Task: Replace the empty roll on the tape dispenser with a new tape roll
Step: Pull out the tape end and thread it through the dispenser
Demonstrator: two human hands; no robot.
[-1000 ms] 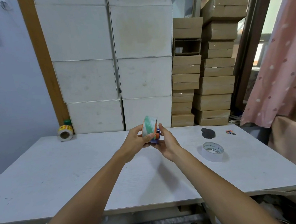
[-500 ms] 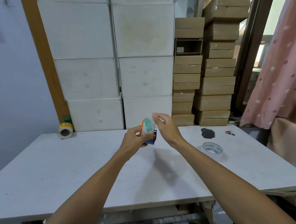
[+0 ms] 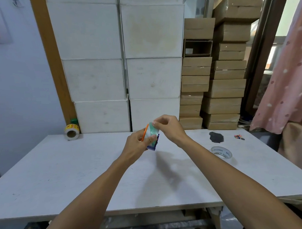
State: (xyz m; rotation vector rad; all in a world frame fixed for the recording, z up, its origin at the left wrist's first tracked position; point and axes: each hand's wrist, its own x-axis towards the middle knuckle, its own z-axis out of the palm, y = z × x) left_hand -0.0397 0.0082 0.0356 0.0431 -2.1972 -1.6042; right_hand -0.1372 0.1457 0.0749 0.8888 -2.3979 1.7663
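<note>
Now left hand (image 3: 137,145) grips tape dispenser (image 3: 152,138) w/ roll; right hand (image 3: 167,126) pinches its top.

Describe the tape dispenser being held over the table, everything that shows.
The tape dispenser is small and looks plastic: an orange rim on its left side, a dark blue part at the bottom right, and a pale greenish tape roll seated in it. It is held above the white table, tilted. The left hand grips it from below and behind; the right hand pinches at the roll's top edge. Its cutter is not visible.
</note>
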